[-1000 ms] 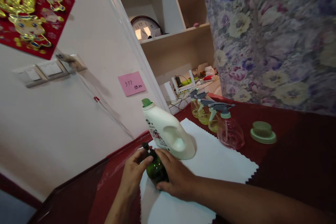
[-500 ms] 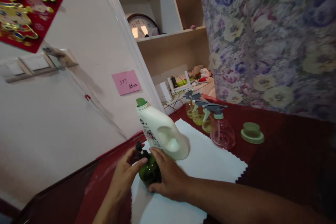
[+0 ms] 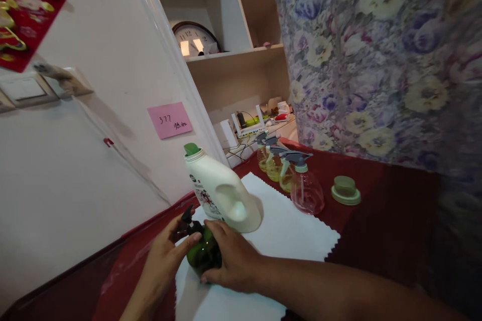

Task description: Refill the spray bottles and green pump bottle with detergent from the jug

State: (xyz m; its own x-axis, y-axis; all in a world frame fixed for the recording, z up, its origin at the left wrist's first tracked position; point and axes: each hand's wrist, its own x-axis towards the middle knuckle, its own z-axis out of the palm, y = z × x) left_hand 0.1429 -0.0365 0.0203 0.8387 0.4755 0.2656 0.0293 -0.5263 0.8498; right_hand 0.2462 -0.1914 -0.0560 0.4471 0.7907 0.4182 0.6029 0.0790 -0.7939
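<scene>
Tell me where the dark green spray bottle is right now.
In the head view, the dark green spray bottle stands low and left of centre on the white cloth, between the left hand and right hand, just before the white jug.

Four clear spray bottles (image 3: 306, 188) stand far right (one pink, three yellow), one white jug (image 3: 220, 192), one green bottle (image 3: 204, 253), one green lid (image 3: 345, 190).

Left hand (image 3: 165, 256): I see it curled on the black pump top of the green bottle (image 3: 203, 256), near the table's left edge.
Right hand (image 3: 229, 261): wrapped round the bottle's body, on the white cloth (image 3: 286, 230).
White jug (image 3: 220, 193): just behind the bottle.
Spray bottles (image 3: 289, 175): rowed toward the far edge.
Green lid (image 3: 345, 190): right of them.
</scene>
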